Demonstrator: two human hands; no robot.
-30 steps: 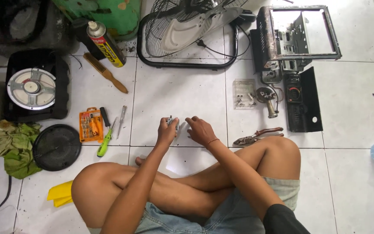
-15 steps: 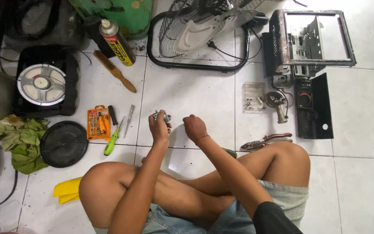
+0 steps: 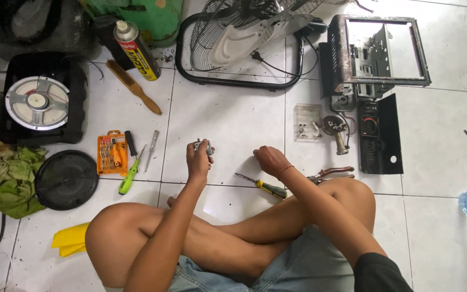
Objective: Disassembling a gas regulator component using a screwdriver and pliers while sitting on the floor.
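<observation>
Compared with half a second earlier, the right hand (image 3: 268, 159) has left the left hand (image 3: 198, 162) and moved rightward, now hovering, loosely curled and grasping nothing visible, just above the floor near a yellow-handled screwdriver (image 3: 263, 185) that lay hidden before. The left hand's grip stays clenched around a small grey metal part (image 3: 203, 146), held above the floor in front of the crossed legs. White glazed floor tiles (image 3: 217, 116), speckled with dark grit, carry everything. Largest to smallest: a wire-caged fan (image 3: 233, 38); a rusted rectangular metal frame (image 3: 382, 51); a black box with a round speaker cone (image 3: 38, 101); a round black mesh grille (image 3: 66, 179); a wooden-handled brush (image 3: 134, 86); an orange bit set (image 3: 111, 152); red-handled pliers (image 3: 331, 174)
</observation>
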